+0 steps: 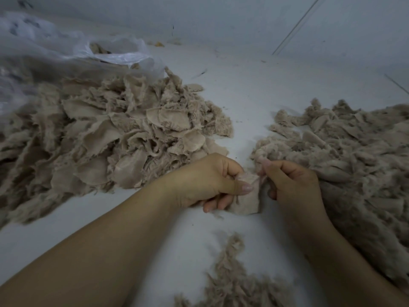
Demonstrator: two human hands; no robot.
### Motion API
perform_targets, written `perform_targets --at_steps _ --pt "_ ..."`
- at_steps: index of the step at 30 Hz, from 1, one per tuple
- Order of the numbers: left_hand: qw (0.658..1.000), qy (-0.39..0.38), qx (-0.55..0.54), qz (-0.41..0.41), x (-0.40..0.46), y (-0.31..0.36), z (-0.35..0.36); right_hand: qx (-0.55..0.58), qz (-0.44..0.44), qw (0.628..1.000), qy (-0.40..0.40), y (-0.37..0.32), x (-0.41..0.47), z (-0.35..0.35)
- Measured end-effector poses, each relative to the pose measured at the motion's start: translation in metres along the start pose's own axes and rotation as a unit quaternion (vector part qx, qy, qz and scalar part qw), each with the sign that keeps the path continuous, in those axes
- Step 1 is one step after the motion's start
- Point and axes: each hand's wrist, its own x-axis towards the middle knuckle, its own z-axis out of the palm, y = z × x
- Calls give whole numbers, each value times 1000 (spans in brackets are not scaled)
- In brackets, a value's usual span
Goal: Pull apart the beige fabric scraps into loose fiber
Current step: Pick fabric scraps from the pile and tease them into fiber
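Observation:
A small beige fabric scrap [247, 198] is held between both hands just above the white surface [247, 91]. My left hand [208, 180] grips its left side, thumb pressed on top and fingers curled beneath. My right hand [292, 182] pinches the scrap's upper right edge with fingers curled. A big heap of beige fabric scraps [115, 138] lies to the left. A mound of pulled-apart scraps and fibre [354, 156] lies to the right, touching my right hand. Loose fibre [234, 278] lies near the bottom edge between my forearms.
A crumpled clear plastic bag [66, 47] holding more scraps sits at the back left behind the heap. A white wall [221, 14] runs along the back. A few small bits [159, 43] lie by the wall.

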Motion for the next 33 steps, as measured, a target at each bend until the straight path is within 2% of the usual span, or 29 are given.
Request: perform_targets --at_steps 2,4,6,8,9,10,13,16,18,20,21,23,25,27,28,30,33 --pt "1000 -4 -24 -7 -1 0 -1 24 22 999 38 2 3 0" --pt "993 51 -108 14 1 0 0 43 28 998 42 3 3 -2" --pt "953 164 -238 86 5 2 1 8 -3 1000 -20 -1 0 -4" --pt "897 244 -329 167 11 4 -1 -43 -44 987 -151 -7 -6 -5" --pt "885 259 -342 180 14 3 -2 -54 -56 978 -193 -8 -8 -6" --pt "891 270 -323 169 16 1 0 -51 -56 977 -199 -8 -8 -6" --pt "939 295 -152 95 19 -5 9 2 2 994 -110 -5 -2 -7" --pt "956 270 72 87 19 -9 13 -16 1 996 -87 -4 -1 -3" --pt "932 217 265 115 18 -7 18 -29 -9 997 -75 -2 -1 -2" --pt "883 176 410 148 18 -7 26 -10 -7 999 -53 -2 -2 -2" --pt "870 166 440 152 17 -7 31 6 -2 999 -45 -2 -2 -2" --pt "869 144 450 147 15 -6 33 12 8 999 -30 -2 -1 -3" --pt "896 133 401 136 12 -4 33 -8 11 1000 -24 -2 0 -4" --pt "945 195 230 130 10 -2 33 -23 -11 998 -61 -3 -1 -5" --pt "957 233 122 122 10 0 32 -31 -27 995 -89 -4 -1 -4" --pt "959 265 -11 100 10 3 29 -57 -45 988 -138 -7 -3 -2" --pt "961 260 -70 67 10 0 25 -100 -38 985 -138 -5 -1 -2"
